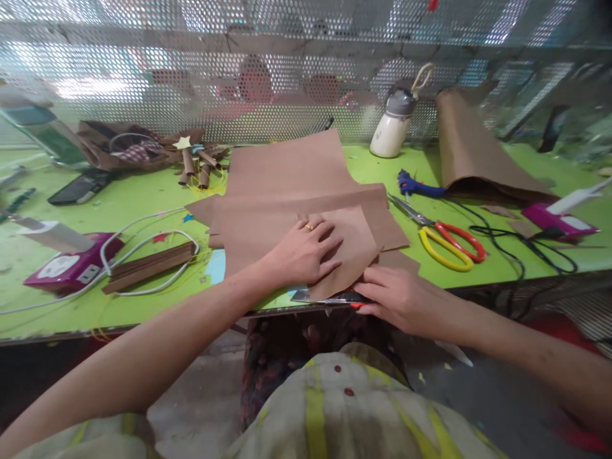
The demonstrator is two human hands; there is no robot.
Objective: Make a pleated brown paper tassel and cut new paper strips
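Note:
A small piece of brown paper (358, 239) lies over larger brown sheets (291, 166) at the table's middle. My left hand (310, 248) rests on the small piece with its fingers spread, a ring on one finger. At the front edge, my right hand (392, 296) touches the small piece's lower right corner, its fingers bent close together. Beneath that corner a dark metal blade (303, 296) shows, with something red by the right fingertips; what the fingers grip is partly hidden.
Scissors (444, 239) with red and yellow handles and a blue glue gun (421, 186) lie right. Behind stand a white bottle (391, 127) and rolled brown paper (478, 153). Left are a phone (80, 187), paper strips (150, 266) and a purple power socket (71, 264).

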